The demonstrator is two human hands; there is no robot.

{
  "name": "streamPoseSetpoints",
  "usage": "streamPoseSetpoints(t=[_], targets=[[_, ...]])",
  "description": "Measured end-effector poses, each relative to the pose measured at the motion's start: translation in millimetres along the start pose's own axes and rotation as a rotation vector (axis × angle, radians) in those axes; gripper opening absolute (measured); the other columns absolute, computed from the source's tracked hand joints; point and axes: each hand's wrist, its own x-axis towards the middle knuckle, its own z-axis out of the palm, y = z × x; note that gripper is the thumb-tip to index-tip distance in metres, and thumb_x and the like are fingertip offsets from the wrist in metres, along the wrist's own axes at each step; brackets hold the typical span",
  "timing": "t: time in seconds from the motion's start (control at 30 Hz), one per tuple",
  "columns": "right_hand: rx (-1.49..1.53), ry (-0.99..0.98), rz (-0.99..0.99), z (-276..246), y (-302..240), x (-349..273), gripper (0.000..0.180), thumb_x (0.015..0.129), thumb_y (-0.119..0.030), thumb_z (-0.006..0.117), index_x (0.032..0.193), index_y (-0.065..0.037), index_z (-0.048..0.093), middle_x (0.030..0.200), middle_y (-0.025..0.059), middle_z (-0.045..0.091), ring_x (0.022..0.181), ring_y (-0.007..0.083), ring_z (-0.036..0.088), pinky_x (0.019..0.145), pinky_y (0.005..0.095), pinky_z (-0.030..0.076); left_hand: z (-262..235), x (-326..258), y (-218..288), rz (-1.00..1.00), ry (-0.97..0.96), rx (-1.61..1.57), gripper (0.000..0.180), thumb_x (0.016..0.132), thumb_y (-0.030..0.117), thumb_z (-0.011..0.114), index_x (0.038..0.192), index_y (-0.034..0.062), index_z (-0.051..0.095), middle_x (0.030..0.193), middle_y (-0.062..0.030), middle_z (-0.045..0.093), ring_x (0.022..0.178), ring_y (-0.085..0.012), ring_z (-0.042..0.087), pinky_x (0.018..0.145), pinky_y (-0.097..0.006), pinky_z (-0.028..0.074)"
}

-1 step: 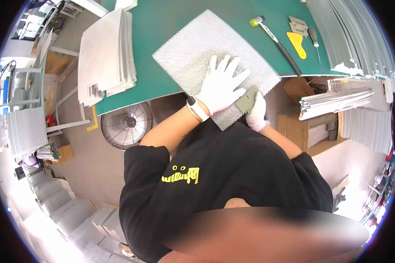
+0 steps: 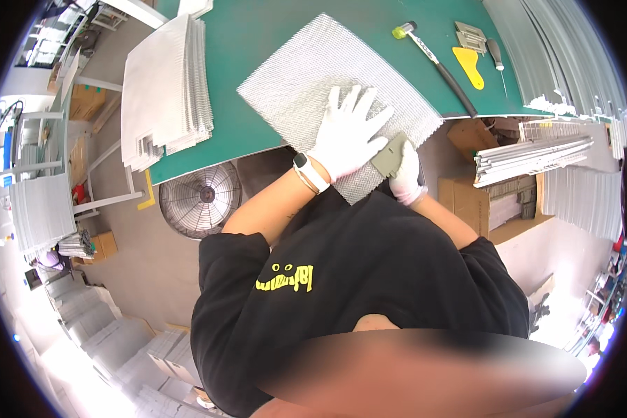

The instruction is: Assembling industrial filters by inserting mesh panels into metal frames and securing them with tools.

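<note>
The silvery mesh sheet (image 2: 320, 56) lies cornerwise on the green table (image 2: 244, 136), its near corner past the edge. Almost nothing has changed, so the work seems to be at the same hold. The left hand (image 2: 350, 134) lies flat on it, spread wide; the right hand (image 2: 406, 178), bent inward, grasps an olive block (image 2: 389, 157) at its near right edge

silver mesh (image 2: 327, 66) lies diagonally, olive plate (image 2: 389, 157) at edge

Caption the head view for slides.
Gloved left hand spread on a mesh sheet, right hand holding an olive-green piece.
</note>
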Motion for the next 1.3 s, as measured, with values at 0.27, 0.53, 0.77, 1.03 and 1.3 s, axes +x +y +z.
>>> streamPoseSetpoints(t=[0.27,0.53,0.77,1.03,1.3], targets=[[0.241,-0.081,0.26,9.7,-56.2,-7.2,0.02,0.102,-0.021,0.057,0.109,-0.003,0.063,0.099,0.0024,0.064,0.087,0.0089,0.061,0.078,0.0273,0.052,2.4,-9.1,10.9,-0.048,-0.008,-0.032,0.058,0.093,0.042,0.058,0.146,0.0197,0.051,0.151,-0.0218,0.043,0.141,-0.043,0.037,0.117,-0.064,0.018],[0.141,-0.304,0.476,13.9,-47.8,19.1,0.045,0.1,-0.04,0.059,0.126,-0.003,0.063,0.111,0.0078,0.068,0.095,0.0153,0.063,0.087,0.031,0.051,-2.6,1.2,-10.0,0.032,-0.051,0.029,0.061,0.091,0.038,0.059,0.147,0.0164,0.05,0.148,-0.023,0.044,0.138,-0.0447,0.039,0.115,-0.064,0.021],[-1.15,-0.683,0.152,-83.7,-77.6,64.2,0.06,0.079,-0.034,0.067,0.131,-0.005,0.063,0.129,0.0208,0.065,0.111,0.0341,0.066,0.097,0.0381,0.052,-27.3,34.5,-47.1,0.108,-0.012,0.235,0.062,0.09,0.037,0.061,0.145,0.0112,0.05,0.148,-0.0249,0.044,0.139,-0.0457,0.038,0.118,-0.059,0.021],[-1.992,-0.321,0.063,-251.5,-73.3,87.7,0.017,0.085,-0.021,0.066,0.098,-0.011,0.072,0.102,0.0131,0.068,0.097,0.0335,0.069,0.083,0.0437,0.056,-20.0,11.0,-50.0,0.225,-0.059,0.024,0.048,0.091,0.02,0.057,0.136,0.0043,0.055,0.143,-0.0209,0.05,0.134,-0.0409,0.043,0.116,-0.055,0.028],[-1.754,-0.484,-0.24,-122.1,-126.8,72.0,0.022,0.081,-0.013,0.069,0.103,-0.01,0.069,0.099,0.012,0.068,0.098,0.0337,0.068,0.082,0.0436,0.056,1.5,-14.7,22.6,0.457,0.034,-0.453,0.022,0.076,0.005,0.064,0.098,0.0027,0.064,0.094,-0.0097,0.063,0.096,-0.0304,0.062,0.09,-0.041,0.05]])
